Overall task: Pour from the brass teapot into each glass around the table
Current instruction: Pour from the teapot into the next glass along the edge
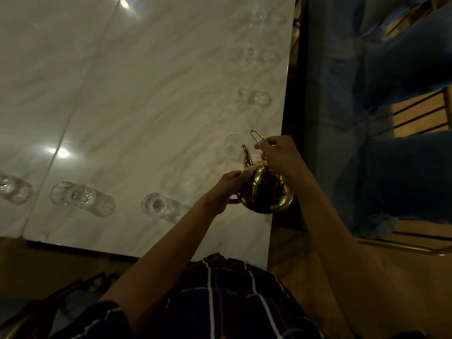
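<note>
There, the right hand [278, 157] gripped the teapot [266, 189] handle, the left hand [228, 189] pinched its lid; a glass [233, 146] stood just beyond.

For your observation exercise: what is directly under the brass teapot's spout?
The curved spout of the round brass teapot points over a clear drinking glass on the white marble table. Any liquid inside is indiscernible.
</note>
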### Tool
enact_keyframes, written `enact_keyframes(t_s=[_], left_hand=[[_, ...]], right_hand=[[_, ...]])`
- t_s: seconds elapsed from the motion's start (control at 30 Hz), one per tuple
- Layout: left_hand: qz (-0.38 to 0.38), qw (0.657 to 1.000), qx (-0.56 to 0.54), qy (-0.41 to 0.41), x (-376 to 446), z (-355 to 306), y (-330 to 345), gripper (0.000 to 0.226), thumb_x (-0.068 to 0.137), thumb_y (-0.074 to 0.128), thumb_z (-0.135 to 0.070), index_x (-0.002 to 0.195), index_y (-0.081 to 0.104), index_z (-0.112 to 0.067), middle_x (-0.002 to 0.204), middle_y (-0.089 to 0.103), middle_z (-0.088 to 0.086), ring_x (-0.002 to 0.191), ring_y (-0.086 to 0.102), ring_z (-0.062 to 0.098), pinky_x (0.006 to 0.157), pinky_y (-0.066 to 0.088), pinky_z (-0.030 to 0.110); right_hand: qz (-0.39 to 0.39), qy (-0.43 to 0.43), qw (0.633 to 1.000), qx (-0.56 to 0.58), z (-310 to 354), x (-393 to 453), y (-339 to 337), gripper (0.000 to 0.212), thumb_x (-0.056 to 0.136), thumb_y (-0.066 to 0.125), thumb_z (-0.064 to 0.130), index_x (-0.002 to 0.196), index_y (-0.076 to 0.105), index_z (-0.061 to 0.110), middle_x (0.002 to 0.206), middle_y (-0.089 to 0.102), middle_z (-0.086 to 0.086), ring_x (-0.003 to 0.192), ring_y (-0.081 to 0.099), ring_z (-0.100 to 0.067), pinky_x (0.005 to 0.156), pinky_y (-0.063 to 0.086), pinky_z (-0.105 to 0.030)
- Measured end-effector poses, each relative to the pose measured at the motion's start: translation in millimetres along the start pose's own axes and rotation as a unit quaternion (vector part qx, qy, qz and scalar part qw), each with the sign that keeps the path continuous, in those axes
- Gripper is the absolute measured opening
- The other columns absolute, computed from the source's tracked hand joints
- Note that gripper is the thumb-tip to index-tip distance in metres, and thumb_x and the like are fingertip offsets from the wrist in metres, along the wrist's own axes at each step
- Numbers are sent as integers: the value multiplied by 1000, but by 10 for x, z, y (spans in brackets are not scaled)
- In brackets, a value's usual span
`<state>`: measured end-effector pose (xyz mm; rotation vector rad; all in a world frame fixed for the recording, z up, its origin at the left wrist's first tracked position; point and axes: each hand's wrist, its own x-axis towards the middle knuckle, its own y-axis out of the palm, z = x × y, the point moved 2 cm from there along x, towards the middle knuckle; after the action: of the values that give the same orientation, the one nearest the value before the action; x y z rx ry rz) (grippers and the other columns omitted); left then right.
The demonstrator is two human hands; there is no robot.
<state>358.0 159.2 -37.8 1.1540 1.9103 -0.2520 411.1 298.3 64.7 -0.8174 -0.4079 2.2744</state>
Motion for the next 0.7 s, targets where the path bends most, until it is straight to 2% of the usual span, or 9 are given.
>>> enact_keyframes(t_s=[0.17,0.33,0.47,0.7], left_hand=[[4,1000,-1,2,-17,2,-10,53,99,60,-56,136,62,-18,113,68,-3,104,61,16,86,49,40],[6,1000,5,4,-6,21,-8,54,99,60,-57,135,63,-17,116,69,0,108,62,21,92,50,42],[6,1000,4,4,-11,12,12,56,98,60,-58,135,63,-16,115,69,0,109,63,22,87,50,40],[13,1000,0,3,-4,-9,10,57,98,61,-58,135,64,-15,116,69,-1,108,62,19,89,50,41]], right_hand=[[-5,-7,1000,-4,11,-18,-6,26,96,58,26,104,75,9,80,65,0,70,60,-5,66,45,-26],[-5,-8,1000,-10,17,-31,-12,27,97,57,26,104,75,8,79,64,0,70,59,-5,67,46,-27],[-4,-9,1000,-18,25,-31,-22,26,98,56,25,104,75,9,86,67,-3,74,60,-6,71,49,-29],[-6,-8,1000,-16,52,-27,-40,27,97,56,25,102,76,8,76,63,0,69,59,-6,63,46,-27]])
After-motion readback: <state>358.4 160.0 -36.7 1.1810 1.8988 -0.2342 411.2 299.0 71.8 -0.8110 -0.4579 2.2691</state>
